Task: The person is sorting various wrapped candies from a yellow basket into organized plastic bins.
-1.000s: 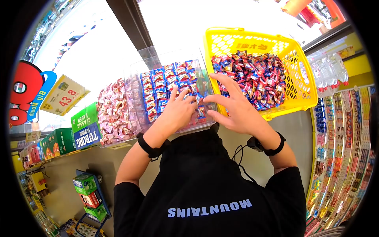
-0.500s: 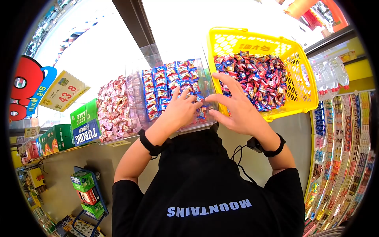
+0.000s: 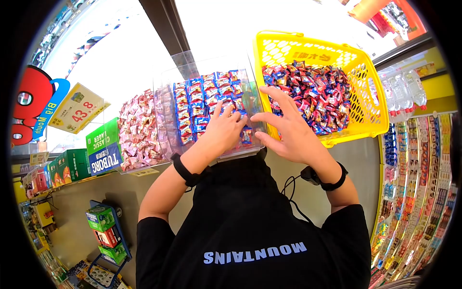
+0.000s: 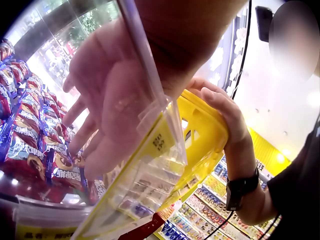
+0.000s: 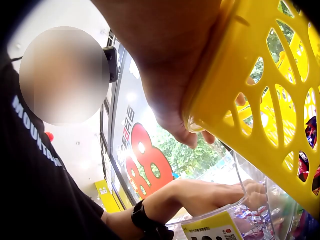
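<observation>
My left hand [image 3: 222, 130] reaches into a clear plastic bin [image 3: 163, 79], its fingers extended and slightly spread over wrapped candies [image 3: 195, 103] in blue, red and white, laid in rows. Seen from the left wrist, the fingertips are right at the wrapped candies [image 4: 30, 112], and the bin's clear wall stands in front of the palm. On the near left rim of a yellow basket [image 3: 373, 113] rests my right hand [image 3: 293, 130], thumb and forefinger stretched toward the bin. Part of that hand is hidden behind the basket wall [image 5: 215, 95] in the right wrist view. Many mixed wrapped candies [image 3: 313, 98] fill the basket's bottom.
Pink wrapped candies [image 3: 139, 130] fill the neighbouring bin on the left, beside a Tuborg box [image 3: 103, 149]. A price sign [image 3: 79, 108] stands behind. Stocked shelves [image 3: 414, 192] line the right side, and a trolley with boxes [image 3: 108, 233] stands on the floor at lower left.
The left hand's fingers have shifted slightly over the candies in the bin. My right hand stays on the basket rim. The head view has moved a little.
</observation>
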The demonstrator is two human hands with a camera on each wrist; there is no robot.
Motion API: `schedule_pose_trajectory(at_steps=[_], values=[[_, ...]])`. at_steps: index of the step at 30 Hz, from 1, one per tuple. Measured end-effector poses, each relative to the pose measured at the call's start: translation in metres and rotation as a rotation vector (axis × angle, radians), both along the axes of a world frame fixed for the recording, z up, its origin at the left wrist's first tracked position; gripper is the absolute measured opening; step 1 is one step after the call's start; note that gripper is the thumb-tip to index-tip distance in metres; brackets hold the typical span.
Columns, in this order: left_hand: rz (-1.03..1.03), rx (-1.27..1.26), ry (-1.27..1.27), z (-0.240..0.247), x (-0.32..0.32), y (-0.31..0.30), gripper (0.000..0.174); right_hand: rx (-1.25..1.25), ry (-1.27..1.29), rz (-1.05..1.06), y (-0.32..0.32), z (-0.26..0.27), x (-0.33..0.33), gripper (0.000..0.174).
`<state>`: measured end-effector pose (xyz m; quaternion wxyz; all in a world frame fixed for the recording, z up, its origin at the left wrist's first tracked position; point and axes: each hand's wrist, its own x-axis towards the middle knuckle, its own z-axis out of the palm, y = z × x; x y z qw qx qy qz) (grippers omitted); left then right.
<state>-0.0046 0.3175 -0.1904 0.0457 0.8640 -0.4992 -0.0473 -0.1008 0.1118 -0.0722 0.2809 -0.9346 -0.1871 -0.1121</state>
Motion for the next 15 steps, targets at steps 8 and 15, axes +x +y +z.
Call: schedule_pose_trajectory(at_steps=[8,15], values=[[0.002,-0.049,-0.001,0.017,-0.003,0.011,0.049,0.023,0.01,0.0,-0.001,-0.001,-0.001,0.032],[-0.006,0.055,0.085,0.033,-0.006,0.036,0.042,0.02,-0.014,0.001,0.001,-0.002,0.0,0.031]])
